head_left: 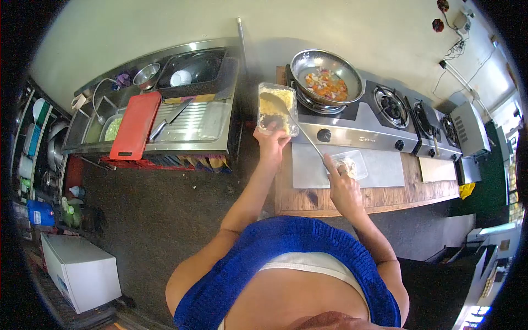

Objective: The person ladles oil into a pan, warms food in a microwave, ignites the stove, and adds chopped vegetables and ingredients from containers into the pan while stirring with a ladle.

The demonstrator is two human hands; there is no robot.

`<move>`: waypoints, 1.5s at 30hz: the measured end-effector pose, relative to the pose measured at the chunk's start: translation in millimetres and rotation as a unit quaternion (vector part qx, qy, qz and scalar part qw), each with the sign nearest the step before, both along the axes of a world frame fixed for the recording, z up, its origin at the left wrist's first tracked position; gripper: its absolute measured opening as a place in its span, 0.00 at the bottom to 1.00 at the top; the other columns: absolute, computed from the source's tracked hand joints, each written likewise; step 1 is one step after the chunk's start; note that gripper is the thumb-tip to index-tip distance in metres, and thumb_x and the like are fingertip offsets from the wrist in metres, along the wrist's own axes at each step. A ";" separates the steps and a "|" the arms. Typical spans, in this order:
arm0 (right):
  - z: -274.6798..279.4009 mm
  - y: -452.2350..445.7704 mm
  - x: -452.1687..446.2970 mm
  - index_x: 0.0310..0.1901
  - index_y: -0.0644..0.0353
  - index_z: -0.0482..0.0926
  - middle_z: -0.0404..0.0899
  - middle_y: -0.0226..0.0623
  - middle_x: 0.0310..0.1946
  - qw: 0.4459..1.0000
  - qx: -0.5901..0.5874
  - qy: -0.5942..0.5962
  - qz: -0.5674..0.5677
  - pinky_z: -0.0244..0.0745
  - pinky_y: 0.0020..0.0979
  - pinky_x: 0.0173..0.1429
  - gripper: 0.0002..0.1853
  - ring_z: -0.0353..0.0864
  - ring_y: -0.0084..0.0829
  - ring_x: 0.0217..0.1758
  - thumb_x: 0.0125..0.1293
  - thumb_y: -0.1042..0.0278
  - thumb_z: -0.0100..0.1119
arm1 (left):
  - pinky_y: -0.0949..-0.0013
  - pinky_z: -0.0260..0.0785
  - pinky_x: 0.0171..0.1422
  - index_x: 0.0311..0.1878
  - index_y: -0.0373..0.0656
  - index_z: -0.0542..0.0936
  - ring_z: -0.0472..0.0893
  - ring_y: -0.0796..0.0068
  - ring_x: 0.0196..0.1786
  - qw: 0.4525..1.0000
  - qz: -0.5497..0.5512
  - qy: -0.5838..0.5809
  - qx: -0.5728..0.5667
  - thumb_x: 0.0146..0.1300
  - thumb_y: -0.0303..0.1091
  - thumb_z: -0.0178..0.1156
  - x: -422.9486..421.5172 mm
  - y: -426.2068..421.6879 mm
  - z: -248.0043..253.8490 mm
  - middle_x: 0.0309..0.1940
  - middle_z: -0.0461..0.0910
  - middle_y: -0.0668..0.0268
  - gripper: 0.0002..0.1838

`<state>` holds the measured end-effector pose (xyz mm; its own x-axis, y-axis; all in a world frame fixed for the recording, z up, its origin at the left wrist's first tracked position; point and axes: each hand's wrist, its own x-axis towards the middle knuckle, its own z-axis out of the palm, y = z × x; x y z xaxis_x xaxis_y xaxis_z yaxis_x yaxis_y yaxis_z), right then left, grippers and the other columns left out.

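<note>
My left hand (271,144) grips the lower end of a clear plastic container (292,99) with yellow, crumbly food inside, held up beside the stove's left end. In my right hand (345,190) is the long handle of a metal ladle (305,133), whose bowl rests in the yellow food. A steel wok (352,71) with chopped orange, white and purple pieces sits on the left burner, behind and right of the container. Another clear container (360,163) with whitish contents lies on the counter, partly hidden behind my right hand.
At the left, a red cutting board (135,124) spans the sink edge beside a knife (171,116) on the steel drainboard (192,132). A black dish rack (206,71) stands behind. More burners (391,105) line the stove (363,135), above a wooden counter (308,201).
</note>
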<state>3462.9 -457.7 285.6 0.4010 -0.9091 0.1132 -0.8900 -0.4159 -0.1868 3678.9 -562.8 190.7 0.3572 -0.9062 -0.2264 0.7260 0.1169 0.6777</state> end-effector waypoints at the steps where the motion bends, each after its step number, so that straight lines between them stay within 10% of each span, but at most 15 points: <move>1: -1.3 0.4 0.0 0.70 0.46 0.55 0.74 0.53 0.38 1.000 0.004 0.001 0.005 0.77 0.47 0.31 0.33 0.80 0.51 0.27 0.64 0.73 0.50 | 0.44 0.74 0.53 0.66 0.50 0.50 0.73 0.57 0.57 1.000 -0.001 -0.001 0.000 0.50 0.18 0.57 -0.7 -0.1 0.8 0.64 0.60 0.57 0.41; 3: -6.2 1.7 -1.2 0.70 0.46 0.55 0.74 0.54 0.38 1.000 0.018 -0.012 0.001 0.77 0.48 0.32 0.32 0.80 0.52 0.29 0.65 0.72 0.50 | 0.57 0.77 0.44 0.62 0.52 0.51 0.73 0.62 0.52 1.000 0.004 0.018 -0.009 0.43 0.15 0.59 -2.1 1.1 1.8 0.59 0.61 0.61 0.44; 22: 14.4 -17.0 -27.4 0.69 0.51 0.57 0.77 0.60 0.37 0.990 0.095 -0.102 0.038 0.71 0.52 0.45 0.29 0.77 0.59 0.41 0.66 0.71 0.50 | 0.55 0.73 0.47 0.63 0.54 0.50 0.74 0.64 0.51 1.000 0.002 -0.017 0.000 0.46 0.17 0.60 0.5 -3.3 -8.8 0.57 0.64 0.64 0.43; 24: 17.7 -15.6 -28.4 0.69 0.52 0.57 0.77 0.61 0.37 0.987 0.110 -0.112 0.034 0.71 0.52 0.45 0.29 0.76 0.60 0.42 0.66 0.71 0.50 | 0.42 0.72 0.55 0.62 0.51 0.50 0.74 0.60 0.55 0.999 0.010 -0.038 0.008 0.53 0.16 0.57 0.5 -4.5 -11.2 0.60 0.62 0.58 0.38; 27: 17.4 -13.7 -31.7 0.68 0.52 0.59 0.77 0.62 0.39 0.983 0.125 -0.133 0.035 0.70 0.52 0.47 0.29 0.76 0.61 0.44 0.66 0.71 0.50 | 0.56 0.74 0.48 0.64 0.54 0.48 0.73 0.63 0.53 1.000 0.010 -0.027 -0.010 0.47 0.16 0.59 0.7 -3.4 -14.0 0.57 0.62 0.62 0.44; 45: 37.7 -2.1 -42.1 0.66 0.56 0.63 0.76 0.64 0.40 0.963 0.191 -0.186 0.042 0.69 0.50 0.48 0.26 0.76 0.61 0.45 0.66 0.72 0.49 | 0.56 0.74 0.51 0.65 0.54 0.48 0.70 0.61 0.56 1.000 -0.008 -0.023 0.005 0.48 0.17 0.60 1.0 -6.0 -17.9 0.60 0.59 0.59 0.44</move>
